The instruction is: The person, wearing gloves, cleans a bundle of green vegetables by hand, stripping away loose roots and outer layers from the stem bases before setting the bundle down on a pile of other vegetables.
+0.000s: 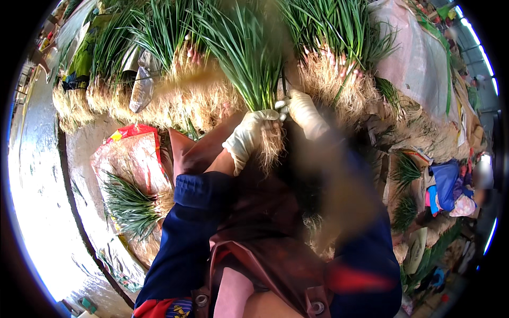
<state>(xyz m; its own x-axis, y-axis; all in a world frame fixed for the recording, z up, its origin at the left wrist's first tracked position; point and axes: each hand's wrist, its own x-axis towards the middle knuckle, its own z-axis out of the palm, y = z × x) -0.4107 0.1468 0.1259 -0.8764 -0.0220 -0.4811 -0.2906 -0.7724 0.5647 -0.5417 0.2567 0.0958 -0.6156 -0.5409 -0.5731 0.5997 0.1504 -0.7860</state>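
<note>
A bunch of green garlic (249,66) stands upright in front of me, its long green leaves fanning away and its pale roots (272,143) hanging down. My left hand (246,137), in a whitish glove, is wrapped round the stems just above the roots. My right hand (306,114), gloved the same way, is closed with its fingertips at the right side of those stems, where a thin stalk rises from them. Exactly what the right fingertips pinch is partly hidden. A brownish blur covers part of my right forearm.
Rows of green garlic (339,58) with matted roots lie beyond my hands. Another bunch (130,204) rests at the left by a red-and-clear plastic bag (130,156). A pale sack (411,58) lies at the far right. A maroon apron (260,212) covers my lap.
</note>
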